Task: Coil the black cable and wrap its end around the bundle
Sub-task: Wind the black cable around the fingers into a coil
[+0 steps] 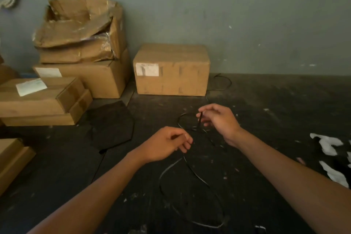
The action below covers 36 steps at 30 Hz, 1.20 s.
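A thin black cable (pixel 193 173) lies in loose loops on the dark floor in front of me. My left hand (pixel 167 144) pinches a stretch of it between thumb and fingers, and a long loop hangs from there toward the bottom of the view. My right hand (pixel 220 119), farther away and to the right, holds the cable's stiff end between its fingertips. A small loop curves on the floor between both hands. Another bit of black cable (pixel 224 81) shows far off beside a box.
A closed cardboard box (pixel 171 70) stands against the grey-green wall ahead. Stacked and crushed cardboard boxes (pixel 79 47) fill the left side. A dark flat sheet (pixel 112 125) lies left of my hands. White paper scraps (pixel 330 146) lie at the right edge.
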{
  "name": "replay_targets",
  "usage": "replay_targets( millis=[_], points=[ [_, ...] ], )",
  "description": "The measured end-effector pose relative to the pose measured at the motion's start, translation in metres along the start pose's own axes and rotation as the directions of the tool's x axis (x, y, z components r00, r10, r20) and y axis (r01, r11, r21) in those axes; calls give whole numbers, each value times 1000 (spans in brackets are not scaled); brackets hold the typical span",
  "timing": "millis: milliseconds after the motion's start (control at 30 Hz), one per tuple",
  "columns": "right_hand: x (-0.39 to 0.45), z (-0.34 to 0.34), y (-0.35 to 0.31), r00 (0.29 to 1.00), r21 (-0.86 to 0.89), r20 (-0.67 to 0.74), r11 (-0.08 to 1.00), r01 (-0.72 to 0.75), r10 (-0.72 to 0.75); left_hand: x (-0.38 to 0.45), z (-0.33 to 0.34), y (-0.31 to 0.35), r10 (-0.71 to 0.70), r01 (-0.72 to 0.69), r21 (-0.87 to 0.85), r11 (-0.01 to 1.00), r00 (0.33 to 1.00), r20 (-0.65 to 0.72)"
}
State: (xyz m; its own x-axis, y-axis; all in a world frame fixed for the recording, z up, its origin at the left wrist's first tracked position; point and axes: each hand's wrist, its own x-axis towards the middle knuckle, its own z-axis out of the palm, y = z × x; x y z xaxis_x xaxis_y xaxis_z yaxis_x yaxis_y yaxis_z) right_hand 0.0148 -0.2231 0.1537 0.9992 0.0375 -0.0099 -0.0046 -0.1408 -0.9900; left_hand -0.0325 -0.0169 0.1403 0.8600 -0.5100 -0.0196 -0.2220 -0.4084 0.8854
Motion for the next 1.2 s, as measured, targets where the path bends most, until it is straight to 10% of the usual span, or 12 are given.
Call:
replay_targets(
  millis=[133,300,633,800,1200],
  points=[
    [-7,-5,-39,992,357,120,931,-70,29,5,-7,23,121,-95,153,984,978,-169],
    [-18,-6,-66,976,223,200,974,38,-83,13,-29,51,161,-153,54,987,898,-409],
    [-27,-5,-95,907,-98,354,955,280,-229,9,-70,96,191,-130,294,947,963,-189],
    [-27,-16,-92,902,-357,346,854,379,-256,-2,-85,94,108,-117,-9,993,936,-335],
    [-19,-17,-119,785,-470,335,629,619,-521,-12,-61,100,53,17,-556,831,993,109]
  ],
)
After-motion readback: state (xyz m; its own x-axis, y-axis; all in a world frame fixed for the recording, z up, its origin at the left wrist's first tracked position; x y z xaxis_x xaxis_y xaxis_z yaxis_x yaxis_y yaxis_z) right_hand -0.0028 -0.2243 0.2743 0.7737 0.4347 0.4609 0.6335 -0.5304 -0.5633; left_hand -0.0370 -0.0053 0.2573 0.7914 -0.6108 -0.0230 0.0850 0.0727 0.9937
